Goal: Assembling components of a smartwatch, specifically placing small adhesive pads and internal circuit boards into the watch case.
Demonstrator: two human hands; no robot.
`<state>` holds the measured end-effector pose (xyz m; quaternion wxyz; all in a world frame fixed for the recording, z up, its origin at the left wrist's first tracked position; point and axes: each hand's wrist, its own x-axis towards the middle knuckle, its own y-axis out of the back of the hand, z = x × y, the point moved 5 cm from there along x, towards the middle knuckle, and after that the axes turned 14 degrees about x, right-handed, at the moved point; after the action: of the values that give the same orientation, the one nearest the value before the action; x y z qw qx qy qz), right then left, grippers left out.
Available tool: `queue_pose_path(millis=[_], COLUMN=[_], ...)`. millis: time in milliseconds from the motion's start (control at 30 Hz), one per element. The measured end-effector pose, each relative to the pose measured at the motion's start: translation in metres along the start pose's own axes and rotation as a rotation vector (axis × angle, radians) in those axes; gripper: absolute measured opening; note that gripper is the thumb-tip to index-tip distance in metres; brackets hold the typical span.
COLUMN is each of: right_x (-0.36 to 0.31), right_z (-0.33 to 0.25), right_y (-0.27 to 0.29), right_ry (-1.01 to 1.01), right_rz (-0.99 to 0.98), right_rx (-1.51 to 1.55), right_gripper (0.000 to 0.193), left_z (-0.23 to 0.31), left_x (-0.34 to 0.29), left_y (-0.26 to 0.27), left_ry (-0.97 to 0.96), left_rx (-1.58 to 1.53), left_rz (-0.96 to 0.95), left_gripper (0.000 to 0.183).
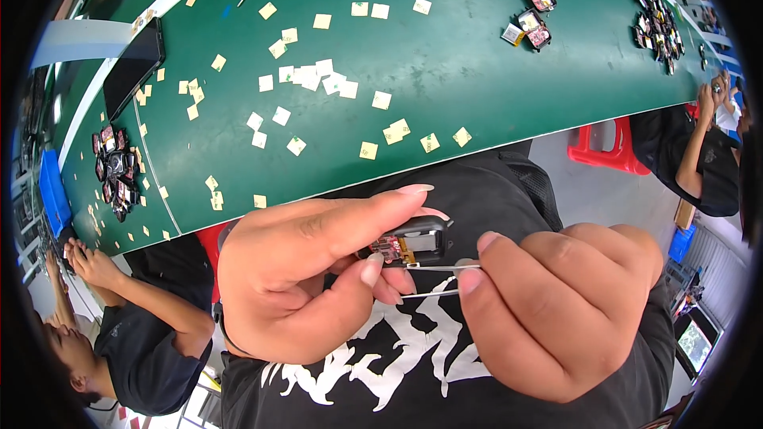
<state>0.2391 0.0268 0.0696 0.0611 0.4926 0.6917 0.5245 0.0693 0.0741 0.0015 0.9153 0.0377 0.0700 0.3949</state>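
My left hand (pixel 306 270) grips a small black device housing (pixel 429 240) between thumb and fingers, in front of my chest. Inside the open housing shows a red circuit board (pixel 388 249) with an orange-yellow flex strip beside it. My right hand (pixel 564 302) is closed around a pair of thin silver tweezers (pixel 437 268), pinched between thumb and forefinger. The two prongs point left and stand apart. One runs along the housing's lower edge; the other passes below it. My left fingers hide the tips, so I cannot tell whether they touch the device.
Small pale-yellow and white square stickers (pixel 348 89) lie scattered over the green table (pixel 445 56). Opened devices sit in a left cluster (pixel 118 165), a far-right pile (pixel 656 28) and at the back. Co-workers sit on both sides; a red stool (pixel 608 147) stands right.
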Motion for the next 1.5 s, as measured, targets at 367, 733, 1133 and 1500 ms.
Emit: queue_pose_path(millis=[367,733,1133,1500], right_x=[-0.001,-0.004,0.000,0.004], right_z=[0.003,0.006,0.001,-0.014], right_y=[-0.007,-0.006,-0.010,-0.032], right_ry=[0.117,0.106,0.061,0.102], right_rz=[0.021,0.049,0.058,-0.005], right_rx=[-0.036,-0.026,0.151,0.102], right_gripper=[0.019,0.019,0.020,0.021], left_z=[0.001,0.008,0.009,-0.002], left_x=[-0.001,-0.004,-0.025,-0.046], left_y=[-0.003,-0.006,0.000,0.005], left_ry=[-0.062,-0.167,-0.135,-0.263], left_rx=[0.039,0.255,0.081,0.261], left_rz=[0.012,0.134,0.099,0.177], left_gripper=[0.051,0.056,0.064,0.063])
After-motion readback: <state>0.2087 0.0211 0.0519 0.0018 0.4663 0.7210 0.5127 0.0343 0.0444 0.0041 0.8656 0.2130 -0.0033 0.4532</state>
